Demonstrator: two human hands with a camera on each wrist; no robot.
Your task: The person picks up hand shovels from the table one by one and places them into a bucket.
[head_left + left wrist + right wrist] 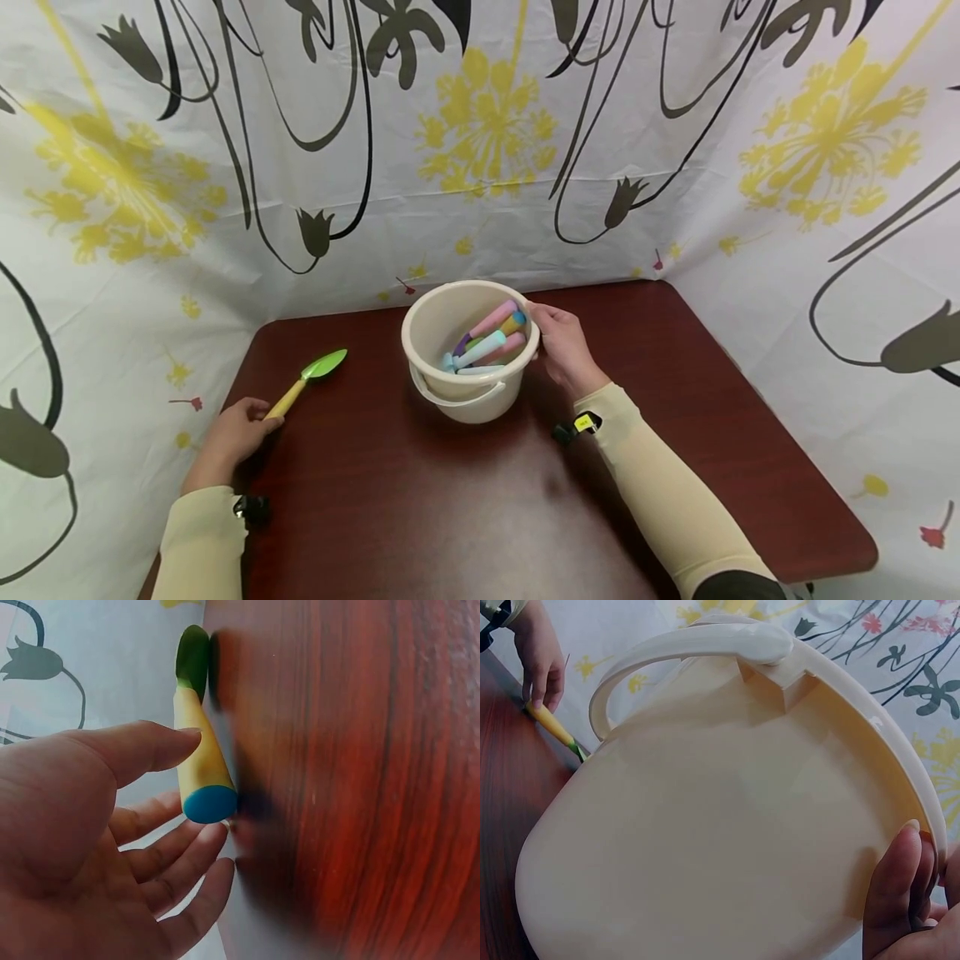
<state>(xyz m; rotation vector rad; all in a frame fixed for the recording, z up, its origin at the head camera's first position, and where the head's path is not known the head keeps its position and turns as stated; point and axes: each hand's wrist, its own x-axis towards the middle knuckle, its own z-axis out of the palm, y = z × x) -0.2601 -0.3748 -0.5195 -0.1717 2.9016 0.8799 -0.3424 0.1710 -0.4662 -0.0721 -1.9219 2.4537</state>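
Head view: right hand grips bucket rim at centre; left hand, fingers relaxed, touches trowel handle lower left

Between the hands, a smooth cream plastic bucket stands on the glossy dark wood surface; printed cloth hangs behind.

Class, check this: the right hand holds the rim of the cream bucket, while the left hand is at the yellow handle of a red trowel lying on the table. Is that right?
Not quite. The trowel has a green blade, not red, as the head view shows. The rest stands: the right hand holds the rim of the cream bucket, and the left hand is at the trowel's yellow handle on the table.
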